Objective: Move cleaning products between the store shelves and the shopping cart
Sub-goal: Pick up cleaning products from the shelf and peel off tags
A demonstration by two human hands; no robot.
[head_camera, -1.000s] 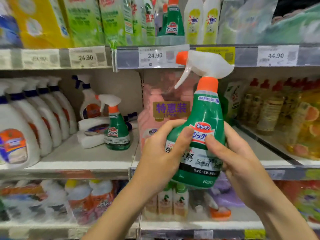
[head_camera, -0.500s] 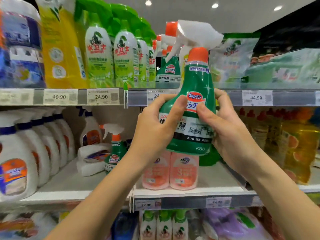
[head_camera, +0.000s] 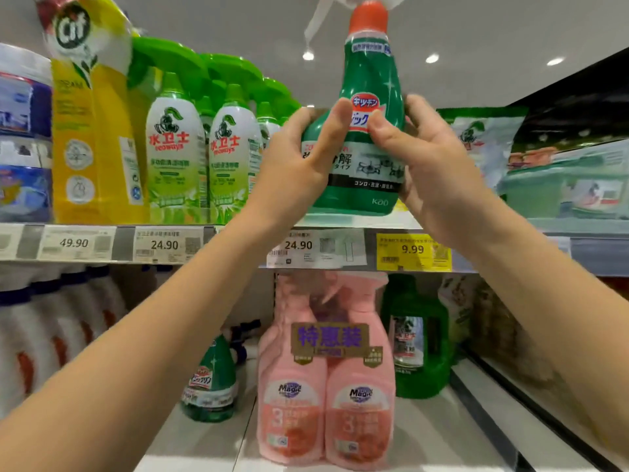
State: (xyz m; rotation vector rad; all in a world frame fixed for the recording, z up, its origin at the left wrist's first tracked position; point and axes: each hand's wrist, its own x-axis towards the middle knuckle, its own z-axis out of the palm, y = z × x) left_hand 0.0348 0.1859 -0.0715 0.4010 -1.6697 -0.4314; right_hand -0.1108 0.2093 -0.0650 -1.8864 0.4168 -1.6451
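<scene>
Raised since half a second ago, the green plastic spray bottle with orange collar (head_camera: 366,137) now sits upper centre, above the upper shelf's edge (head_camera: 238,245), clamped between left hand (head_camera: 299,165) and right hand (head_camera: 432,165).

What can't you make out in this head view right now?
Head view:
- Spray head of the green spray bottle: cut off by the top edge.
- Bottle label: partly covered by the left hand and right hand.
- Whether its base touches the upper shelf: unclear from this angle.
- Shopping cart: out of frame.
- Small print on the 24.90 price tag: blurred, too small.
</scene>
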